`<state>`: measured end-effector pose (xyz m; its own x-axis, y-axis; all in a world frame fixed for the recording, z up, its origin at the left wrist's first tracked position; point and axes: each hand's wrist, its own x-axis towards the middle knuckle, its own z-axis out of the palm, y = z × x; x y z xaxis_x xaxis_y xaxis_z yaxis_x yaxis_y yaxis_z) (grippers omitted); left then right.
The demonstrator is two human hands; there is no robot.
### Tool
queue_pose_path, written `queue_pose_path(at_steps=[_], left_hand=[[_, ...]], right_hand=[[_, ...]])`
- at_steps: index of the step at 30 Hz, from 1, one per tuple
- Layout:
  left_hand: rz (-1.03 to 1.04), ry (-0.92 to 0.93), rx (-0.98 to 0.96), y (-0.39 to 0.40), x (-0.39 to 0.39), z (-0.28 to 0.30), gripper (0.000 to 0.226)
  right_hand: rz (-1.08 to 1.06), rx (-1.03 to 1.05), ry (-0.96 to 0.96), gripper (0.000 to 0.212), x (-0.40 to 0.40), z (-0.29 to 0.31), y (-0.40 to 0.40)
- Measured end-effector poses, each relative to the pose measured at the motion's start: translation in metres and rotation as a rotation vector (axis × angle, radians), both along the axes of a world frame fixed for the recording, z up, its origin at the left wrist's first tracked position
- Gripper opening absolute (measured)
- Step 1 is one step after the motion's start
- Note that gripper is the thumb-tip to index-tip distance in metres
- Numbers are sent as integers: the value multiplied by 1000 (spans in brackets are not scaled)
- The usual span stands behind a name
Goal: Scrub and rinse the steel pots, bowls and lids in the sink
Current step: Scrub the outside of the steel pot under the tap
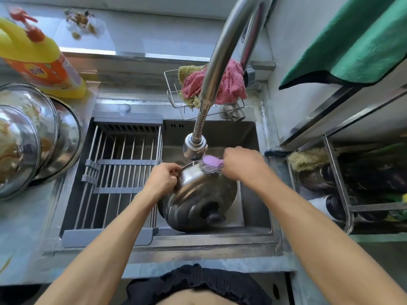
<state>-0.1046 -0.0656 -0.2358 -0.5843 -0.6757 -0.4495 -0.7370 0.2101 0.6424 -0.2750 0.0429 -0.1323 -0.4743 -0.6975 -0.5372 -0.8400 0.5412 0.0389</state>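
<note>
Left hand (163, 177): fingers curled, pinching the rim of a steel lid (198, 194) at its upper left edge. Right hand (243, 165): closed around the purple handle of a scrubber (211, 165); its steel-wool head lies against the lid's upper rim.

Lid: domed, ribbed, dark knob (214, 217) facing the camera; held tilted, lower edge down in the sink (253, 208), right half of the basin. A thin stream from the tap head (195, 147) lands on the lid's top edge, just beside the scrubber.

Tap: flexible metal hose, curved steel neck rising toward the camera.

Sink, left half: drain rack (119, 172) with steel bars and grey plastic ends spans the basin, just beside the lid.

Behind the sink: wire caddy (174, 100) holding a pink cloth (231, 84) and an olive one (187, 72).

Left counter: stacked steel bowls (50, 137), upside down, reflective. Behind them a yellow detergent bottle (37, 56) with red pump. Food scraps (80, 20) on the far ledge.

Right: steel shelf (337, 172) with dark items, not identifiable; a tan brush (306, 159) at its near corner. Green cloth (356, 40) draped above.

Bottom edge: both bare forearms, dark garment at the waist.
</note>
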Motion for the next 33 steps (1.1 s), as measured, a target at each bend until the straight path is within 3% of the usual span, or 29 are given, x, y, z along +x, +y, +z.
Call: queue_pose_path(at_steps=[3, 6, 11, 15, 20, 26, 30, 33], left_hand=[[-66, -86, -10, -8, -7, 5, 29], [-83, -16, -1, -4, -22, 6, 29], [-178, -99, -25, -16, -5, 0, 30], [-167, -97, -93, -4, -33, 12, 14], [-272, -178, -94, -19, -12, 0, 34], [-221, -114, -109, -4, -37, 5, 18], [-256, -166, -104, -19, -15, -1, 33], [-273, -149, -119, -15, -25, 2, 19]], right_hand=[[-30, 28, 1, 32, -2, -1, 6], [37, -28, -79, 26, 15, -8, 2], [-123, 84, -1, 31, -15, -8, 19], [-22, -56, -21, 28, 17, -11, 11], [-132, 68, 4, 34, -13, -8, 24], [-41, -55, -66, 28, 18, -12, 15], [-161, 70, -26, 32, -11, -9, 32], [-158, 47, -13, 31, -2, -11, 38]])
